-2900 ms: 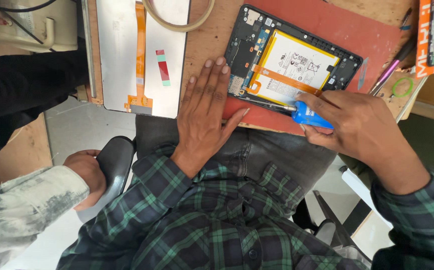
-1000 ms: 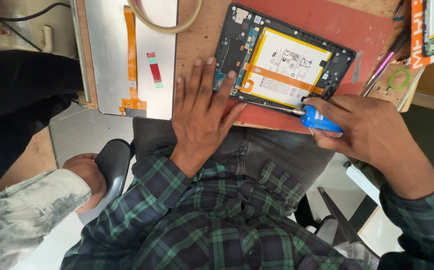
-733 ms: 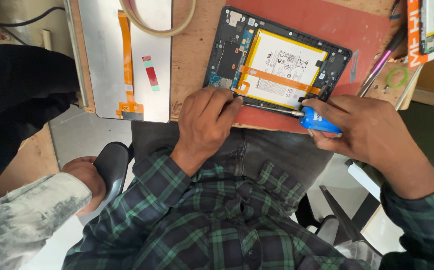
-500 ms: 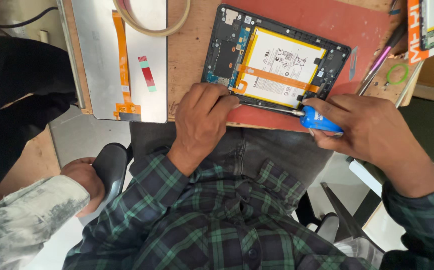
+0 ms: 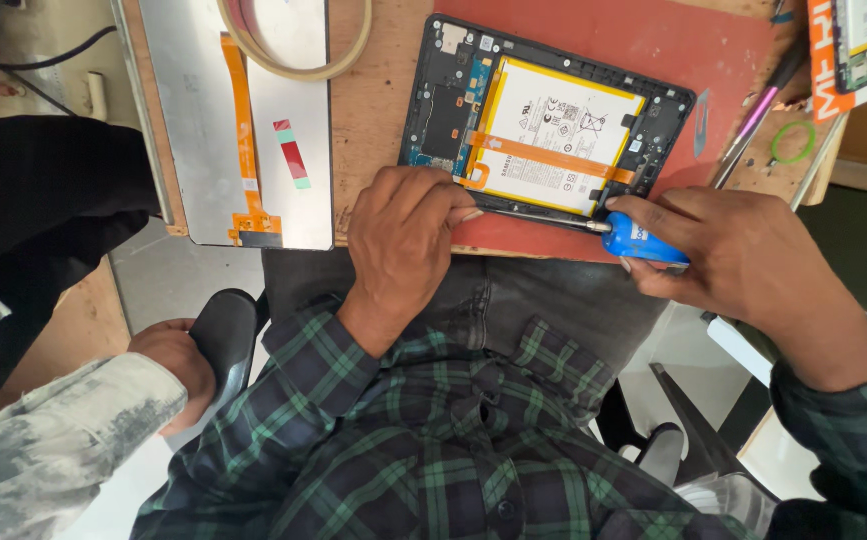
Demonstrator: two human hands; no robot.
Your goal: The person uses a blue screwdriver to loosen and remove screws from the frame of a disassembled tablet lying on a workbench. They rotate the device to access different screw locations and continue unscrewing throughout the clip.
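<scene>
Tightly closed right hand (image 5: pixel 743 260) around screwdriver (image 5: pixel 643 243)

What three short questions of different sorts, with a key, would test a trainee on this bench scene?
1. True or false: the right hand holds a blue-handled screwdriver.
2. Which thing does the left hand press on? A) the opened tablet B) the roll of tape C) the silver panel
3. Fill in: the tablet lies on a ____ mat.

Key
1. True; its metal shaft runs along the tablet's near edge.
2. A; the fingers rest on the tablet's near edge, by the orange flex cable.
3. Red.
</scene>
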